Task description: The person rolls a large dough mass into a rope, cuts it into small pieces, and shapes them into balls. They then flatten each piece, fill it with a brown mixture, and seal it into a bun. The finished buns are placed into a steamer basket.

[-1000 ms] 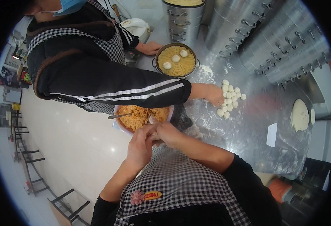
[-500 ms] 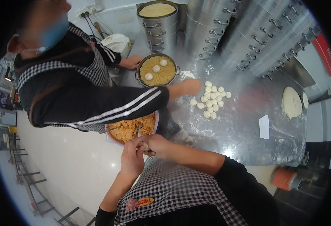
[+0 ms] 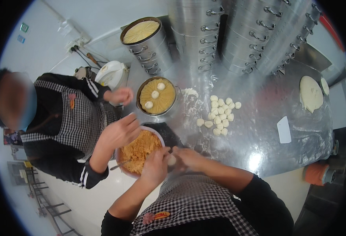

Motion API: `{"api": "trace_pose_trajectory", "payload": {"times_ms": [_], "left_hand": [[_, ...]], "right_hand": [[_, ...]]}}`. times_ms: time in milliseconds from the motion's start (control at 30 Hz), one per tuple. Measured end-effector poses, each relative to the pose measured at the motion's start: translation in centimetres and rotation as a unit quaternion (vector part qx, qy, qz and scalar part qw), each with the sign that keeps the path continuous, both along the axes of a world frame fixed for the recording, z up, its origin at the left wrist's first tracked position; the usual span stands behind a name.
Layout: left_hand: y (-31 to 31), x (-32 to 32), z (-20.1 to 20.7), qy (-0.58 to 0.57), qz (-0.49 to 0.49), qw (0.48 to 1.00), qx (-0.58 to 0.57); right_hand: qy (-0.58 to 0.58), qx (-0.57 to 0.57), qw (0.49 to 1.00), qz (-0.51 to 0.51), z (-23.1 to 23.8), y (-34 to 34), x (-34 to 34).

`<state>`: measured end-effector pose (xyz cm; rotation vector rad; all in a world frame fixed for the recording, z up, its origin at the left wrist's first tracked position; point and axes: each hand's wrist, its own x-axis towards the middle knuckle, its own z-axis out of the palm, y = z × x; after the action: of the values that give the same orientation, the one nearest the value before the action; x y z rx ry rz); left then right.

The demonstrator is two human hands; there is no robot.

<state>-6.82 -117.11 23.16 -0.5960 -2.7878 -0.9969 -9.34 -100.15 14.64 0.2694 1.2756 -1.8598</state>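
Note:
In front of my apron, above the edge of the metal table, both my hands meet around a small pale dough bun [image 3: 171, 159]. My left hand [image 3: 156, 167] curls its fingers against the bun's left side. Pinched and a little blurred, my right hand [image 3: 186, 158] closes in from the other side. Just beyond my left hand is a round bowl of orange-brown filling [image 3: 143, 147], with a metal utensil handle [image 3: 119, 164] sticking out over its rim. Several dough pieces [image 3: 220, 114] lie in a cluster on the floured table.
A co-worker's hand [image 3: 121, 131] hovers over the bowl's far left edge. A steamer tray [image 3: 157, 94] holding three buns stands beyond the bowl. Tall steamer stacks [image 3: 194, 35] line the back. At right are a white scraper [image 3: 284, 129] and a large dough slab [image 3: 310, 94].
The co-worker's near arm has drawn back from the dough pieces to the bowl, and their other hand has left the tray. My view has shifted; my hands stay together around the dough.

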Motion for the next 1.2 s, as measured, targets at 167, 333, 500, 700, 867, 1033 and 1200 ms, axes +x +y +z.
{"api": "trace_pose_trajectory", "payload": {"times_ms": [167,333,500,700,867,1033,1200], "left_hand": [[0.8,-12.1,-2.4,0.018,0.070,0.997,0.011],[2.6,-22.5,-5.8,0.006,0.149,0.986,0.080],[4.1,-26.2,-9.0,0.008,0.131,0.989,0.065],[4.2,-27.1,-10.5,0.016,0.131,0.991,0.008],[5.5,-22.3,-7.6,0.091,0.062,0.994,-0.013],[7.2,-11.3,-6.3,-0.235,-0.002,0.966,0.103],[6.3,-5.9,-5.7,-0.376,0.064,0.906,0.183]], "right_hand": [[0.459,0.458,0.761,-0.022,-4.7,8.6,-5.7],[0.580,0.501,0.642,-0.022,-7.7,13.1,-9.7],[0.586,0.478,0.654,0.001,-8.3,14.2,-10.9],[0.595,0.492,0.635,0.024,-9.0,14.5,-10.5],[0.585,0.528,0.613,0.068,-8.3,14.0,-9.2],[0.368,0.378,0.846,-0.079,-5.3,11.4,-6.2],[0.192,0.100,0.966,-0.139,-2.7,6.7,-1.9]]}}
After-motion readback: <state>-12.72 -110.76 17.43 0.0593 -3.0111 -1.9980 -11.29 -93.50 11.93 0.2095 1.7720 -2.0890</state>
